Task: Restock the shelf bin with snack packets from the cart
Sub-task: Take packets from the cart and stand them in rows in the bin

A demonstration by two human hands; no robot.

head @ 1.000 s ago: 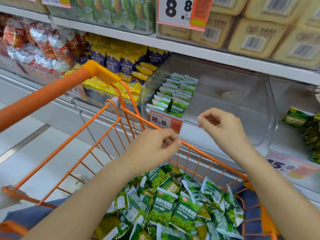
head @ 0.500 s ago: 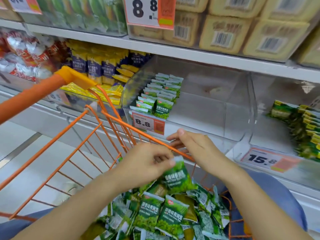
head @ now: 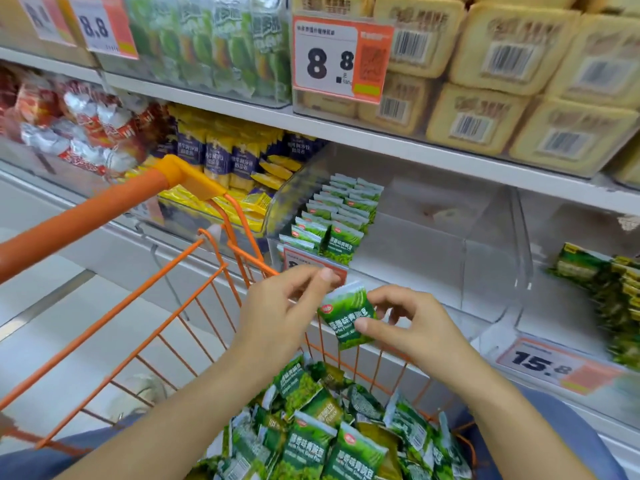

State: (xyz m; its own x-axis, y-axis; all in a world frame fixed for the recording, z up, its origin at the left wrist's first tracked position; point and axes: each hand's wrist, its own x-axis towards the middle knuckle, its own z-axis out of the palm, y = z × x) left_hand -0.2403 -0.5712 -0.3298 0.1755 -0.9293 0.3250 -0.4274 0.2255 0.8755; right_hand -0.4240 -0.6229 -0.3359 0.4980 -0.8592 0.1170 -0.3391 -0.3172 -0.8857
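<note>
A small green snack packet (head: 348, 315) hangs above the cart's far rim, in front of the bin. My right hand (head: 415, 327) pinches its right side between thumb and fingers. My left hand (head: 284, 306) lies against the packet's left edge, thumb lifted clear above it. Below, the orange wire cart (head: 194, 306) holds a pile of several identical green packets (head: 329, 434). The clear shelf bin (head: 485, 271) has two rows of standing green packets (head: 336, 216) at its left end; the bin's remaining floor is bare.
The cart's orange handle (head: 104, 209) crosses the left. An 8.8 price tag (head: 311, 261) hangs on the bin front behind my left hand. Blue-yellow packets (head: 235, 161) fill the bin to the left, darker green packs (head: 609, 285) the bin to the right. A shelf board runs overhead.
The packet my left hand lifted out of the cart has risen to the bin front, and my right hand has taken hold of it. The left thumb has come off it.
</note>
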